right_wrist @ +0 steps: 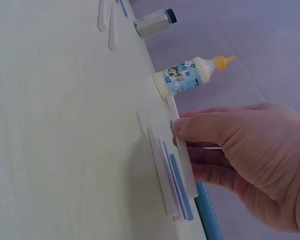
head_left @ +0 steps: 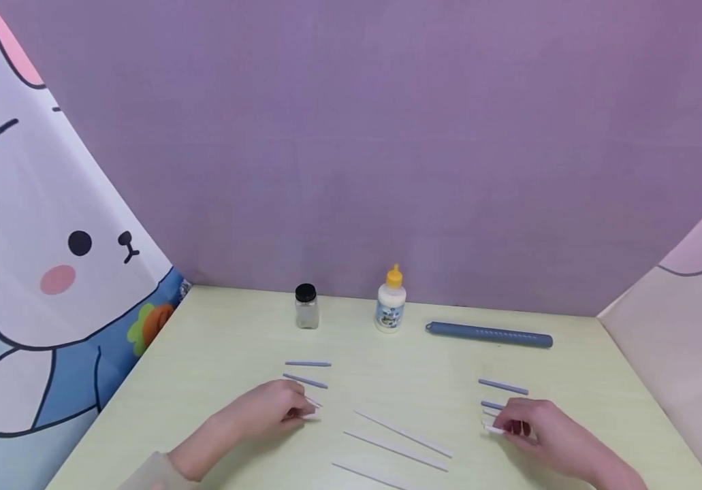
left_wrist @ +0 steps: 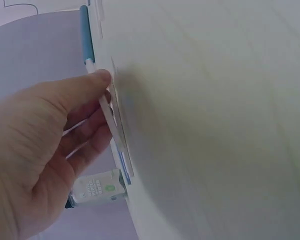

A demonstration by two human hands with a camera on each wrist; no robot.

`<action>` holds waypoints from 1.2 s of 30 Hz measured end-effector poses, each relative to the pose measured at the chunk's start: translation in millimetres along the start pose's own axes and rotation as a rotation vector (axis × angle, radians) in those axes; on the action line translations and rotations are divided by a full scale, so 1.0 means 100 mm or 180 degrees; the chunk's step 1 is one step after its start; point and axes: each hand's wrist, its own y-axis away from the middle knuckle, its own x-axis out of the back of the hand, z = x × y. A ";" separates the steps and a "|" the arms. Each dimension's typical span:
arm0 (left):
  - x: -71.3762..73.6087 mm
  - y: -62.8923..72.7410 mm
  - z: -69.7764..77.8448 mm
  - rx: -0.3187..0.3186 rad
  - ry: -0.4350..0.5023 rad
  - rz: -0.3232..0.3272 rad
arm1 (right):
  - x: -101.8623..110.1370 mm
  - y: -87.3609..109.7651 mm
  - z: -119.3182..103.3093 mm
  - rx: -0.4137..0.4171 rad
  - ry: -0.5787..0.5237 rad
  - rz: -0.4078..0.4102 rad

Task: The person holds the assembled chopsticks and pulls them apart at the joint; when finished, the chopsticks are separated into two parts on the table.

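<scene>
My left hand (head_left: 274,408) is low over the left part of the table. Its thumb and fingers pinch a thin white stick (left_wrist: 110,117), held just off the tabletop in the left wrist view. Two short blue sticks (head_left: 308,363) lie just beyond this hand. On the right side, my right hand (head_left: 540,432) pinches another white stick (right_wrist: 184,160) between thumb and fingers. Under it in the right wrist view lie white sticks (right_wrist: 161,172) and blue sticks (right_wrist: 181,187), side by side. Three longer pale sticks (head_left: 396,451) lie slanted between the hands.
At the back of the table stand a small clear jar (head_left: 307,314) with a black lid and a white glue bottle (head_left: 391,306) with a yellow nozzle cap. A dark blue rod (head_left: 489,334) lies to their right. Purple cloth (head_left: 387,170) hangs behind the table.
</scene>
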 end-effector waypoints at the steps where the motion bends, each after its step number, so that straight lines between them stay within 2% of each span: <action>1: -0.01 0.00 0.00 0.0074 0.0051 -0.0065 | -0.01 0.01 0.00 -0.0002 0.0010 -0.0025; 5: -0.02 0.00 -0.01 0.0399 0.0282 -0.0129 | -0.07 0.03 0.00 -0.0028 0.0095 -0.0071; 7: -0.02 0.00 -0.02 0.0471 0.0329 -0.0103 | -0.09 0.03 0.01 -0.0031 0.0138 -0.0075; 15: -0.02 -0.04 -0.10 0.0520 0.0227 0.0111 | -0.13 0.03 0.09 0.0106 0.0563 0.0014; 20: -0.05 -0.10 -0.16 0.0601 0.0144 0.0189 | -0.13 0.01 0.14 0.0150 0.0712 0.0079; 23: -0.06 -0.12 -0.18 0.0619 0.0142 0.0220 | -0.12 -0.01 0.14 0.0142 0.0712 0.0089; 26: -0.02 -0.16 -0.14 0.0635 0.0151 0.0223 | -0.12 -0.05 0.09 0.0041 0.0573 0.0044; 30: 0.03 -0.31 -0.02 0.0577 0.0167 0.0161 | -0.11 -0.16 0.00 -0.0092 0.0390 0.0102; 36: 0.04 -0.68 0.23 0.0388 0.0299 -0.0021 | -0.22 -0.42 -0.17 -0.0099 0.0139 0.0170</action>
